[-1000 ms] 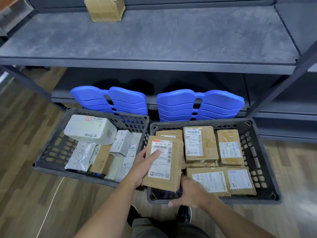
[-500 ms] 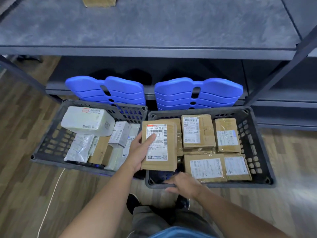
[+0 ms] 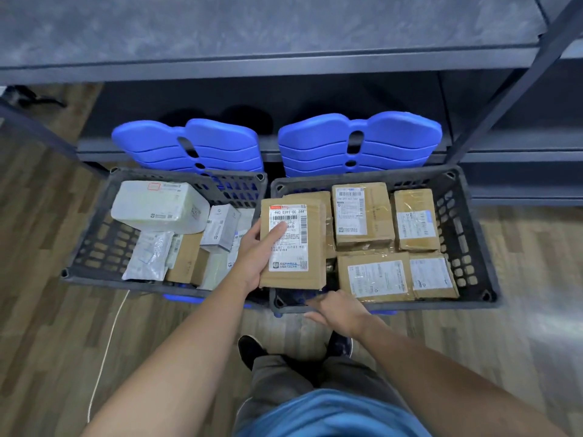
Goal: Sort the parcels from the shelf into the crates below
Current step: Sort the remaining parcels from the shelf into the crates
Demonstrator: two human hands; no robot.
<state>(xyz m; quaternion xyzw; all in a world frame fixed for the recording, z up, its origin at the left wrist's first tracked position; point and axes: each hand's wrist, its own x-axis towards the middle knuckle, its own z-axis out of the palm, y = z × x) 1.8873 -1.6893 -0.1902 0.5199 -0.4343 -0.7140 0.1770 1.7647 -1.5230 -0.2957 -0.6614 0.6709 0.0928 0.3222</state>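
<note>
Head view: parcel (image 3: pixel 293 244) hangs over the near left corner of the right crate (image 3: pixel 463 234), label up. The left hand (image 3: pixel 252 257) pinches its left edge, thumb on the label and fingers underneath. The right hand (image 3: pixel 340 310) is loosely spread by the crate's front rim, holding nothing. The parcel's long axis runs from the person toward the shelf (image 3: pixel 252 33), barcode end farthest. A one-sided pinch on a slick label may let it slip or swing. Its far end overlaps a brown box (image 3: pixel 306 195), so it could land tilted, or catch the wall shared with the left crate (image 3: pixel 104 244).
</note>
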